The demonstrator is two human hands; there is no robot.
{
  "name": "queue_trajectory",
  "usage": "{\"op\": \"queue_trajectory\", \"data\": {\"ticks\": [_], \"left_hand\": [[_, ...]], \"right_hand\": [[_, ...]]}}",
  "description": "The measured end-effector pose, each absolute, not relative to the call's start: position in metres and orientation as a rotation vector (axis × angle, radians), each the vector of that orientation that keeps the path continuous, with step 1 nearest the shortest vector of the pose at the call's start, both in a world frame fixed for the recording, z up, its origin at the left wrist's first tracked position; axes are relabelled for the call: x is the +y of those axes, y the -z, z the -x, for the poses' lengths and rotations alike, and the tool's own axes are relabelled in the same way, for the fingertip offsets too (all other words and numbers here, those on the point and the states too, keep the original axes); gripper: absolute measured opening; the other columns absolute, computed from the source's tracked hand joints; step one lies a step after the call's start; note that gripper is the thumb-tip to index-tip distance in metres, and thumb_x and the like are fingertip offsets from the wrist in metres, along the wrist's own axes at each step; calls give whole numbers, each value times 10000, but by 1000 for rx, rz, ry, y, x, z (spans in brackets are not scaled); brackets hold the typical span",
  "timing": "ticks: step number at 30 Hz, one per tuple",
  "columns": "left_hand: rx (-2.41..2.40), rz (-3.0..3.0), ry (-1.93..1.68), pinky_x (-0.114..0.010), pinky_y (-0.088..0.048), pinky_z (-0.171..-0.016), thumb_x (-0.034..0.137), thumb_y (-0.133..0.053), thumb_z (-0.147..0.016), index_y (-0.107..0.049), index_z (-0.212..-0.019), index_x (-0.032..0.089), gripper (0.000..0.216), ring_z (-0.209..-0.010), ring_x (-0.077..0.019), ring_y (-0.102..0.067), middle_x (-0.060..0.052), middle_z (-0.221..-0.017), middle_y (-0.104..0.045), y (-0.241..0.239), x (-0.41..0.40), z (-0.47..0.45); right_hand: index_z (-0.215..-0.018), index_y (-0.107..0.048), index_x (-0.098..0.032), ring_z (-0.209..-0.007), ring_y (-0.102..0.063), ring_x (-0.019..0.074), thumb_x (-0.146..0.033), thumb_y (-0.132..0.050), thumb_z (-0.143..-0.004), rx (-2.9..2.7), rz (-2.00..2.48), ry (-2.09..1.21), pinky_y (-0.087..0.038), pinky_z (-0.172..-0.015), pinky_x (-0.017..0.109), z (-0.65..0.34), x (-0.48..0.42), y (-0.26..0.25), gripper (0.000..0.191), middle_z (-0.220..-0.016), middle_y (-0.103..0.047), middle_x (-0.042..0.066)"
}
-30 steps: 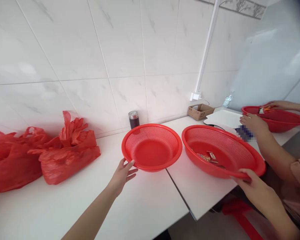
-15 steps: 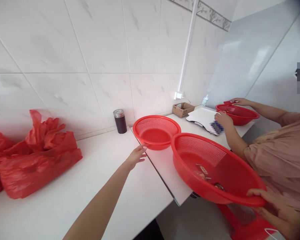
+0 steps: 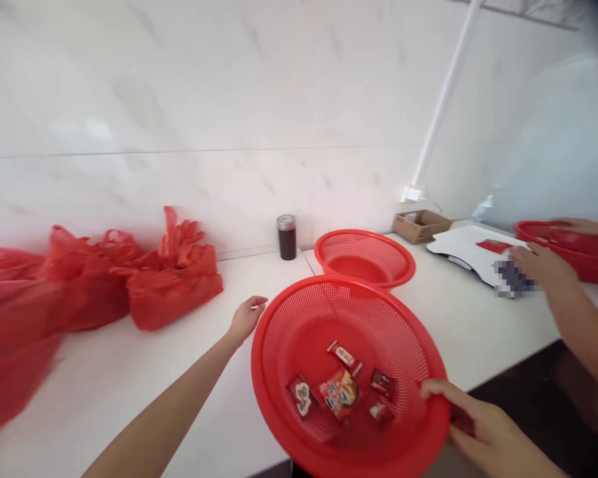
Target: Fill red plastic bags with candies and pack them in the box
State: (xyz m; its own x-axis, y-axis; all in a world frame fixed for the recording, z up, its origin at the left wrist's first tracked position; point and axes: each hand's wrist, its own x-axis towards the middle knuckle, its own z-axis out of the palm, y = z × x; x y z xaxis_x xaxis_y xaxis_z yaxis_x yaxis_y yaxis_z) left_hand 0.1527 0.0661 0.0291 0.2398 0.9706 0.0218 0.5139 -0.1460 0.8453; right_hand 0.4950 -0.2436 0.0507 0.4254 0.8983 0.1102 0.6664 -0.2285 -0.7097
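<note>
My right hand (image 3: 471, 421) grips the right rim of a large red plastic basket (image 3: 349, 289) with perforated sides, thumb over the edge. The basket tilts toward me above the table's front edge. Several small wrapped snack packets lie in it, among them a red and yellow packet (image 3: 339, 393) and a narrow red and white one (image 3: 345, 356). Just left of the basket's rim is my left hand (image 3: 246, 320), fingers loosely extended and holding nothing; whether a fingertip touches the rim I cannot tell. Behind stands a second red basket (image 3: 363, 265), partly covered by the front one.
Tied red plastic bags (image 3: 174, 295) line the left of the white table (image 3: 219, 398). A dark tumbler (image 3: 287, 239) and a cardboard box (image 3: 421, 227) stand by the wall. At right, a co-worker's hand (image 3: 543, 265) is at a white scale (image 3: 471, 242), near another red basket (image 3: 573, 259).
The large basket has come leftward over the table in my right hand, its packets now showing clearly. My view has swung left. A red packet now lies on the scale by the co-worker's hand.
</note>
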Motion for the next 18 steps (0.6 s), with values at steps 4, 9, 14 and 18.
{"op": "queue_trajectory", "data": {"ticks": [4, 9, 14, 18], "left_hand": [[1649, -1874, -984, -437, -497, -871, 349, -561, -904, -620, -1060, 151, 259, -977, -206, -614, -80, -1106, -637, -32, 85, -89], [1756, -2082, -1065, -439, -483, -889, 320, -565, -903, -631, -1024, 151, 218, -1008, -209, -600, -74, -1102, -635, -46, 85, -51], [1863, -2257, -1061, -390, -463, -899, 179, -518, -883, -658, -989, 183, 175, -1039, -213, -565, -70, -1088, -635, -57, 85, -37], [2019, -2356, -1039, -416, -410, -967, 181, -474, -867, -673, -1045, 231, 272, -1120, -258, -522, -84, -1178, -614, -81, 89, -17]], "right_hand": [[-1105, -651, -331, -865, -684, 223, -458, -510, -771, -1444, 2040, -666, -524, -715, 287, -443, -187, -50, 384, -1019, -720, 8], [-1177, -554, -354, -736, -668, 232, -526, -428, -836, -1407, 2197, -520, -471, -639, 311, -399, -146, -38, 402, -784, -706, -12], [-1187, -513, -318, -764, -668, 242, -497, -440, -830, -1306, 2140, -468, -459, -646, 328, -369, -124, -33, 407, -875, -714, 16], [-1330, -410, -325, -703, -664, 215, -544, -464, -828, -1191, 1916, -561, -479, -645, 318, -342, -126, -30, 551, -847, -704, 14]]}}
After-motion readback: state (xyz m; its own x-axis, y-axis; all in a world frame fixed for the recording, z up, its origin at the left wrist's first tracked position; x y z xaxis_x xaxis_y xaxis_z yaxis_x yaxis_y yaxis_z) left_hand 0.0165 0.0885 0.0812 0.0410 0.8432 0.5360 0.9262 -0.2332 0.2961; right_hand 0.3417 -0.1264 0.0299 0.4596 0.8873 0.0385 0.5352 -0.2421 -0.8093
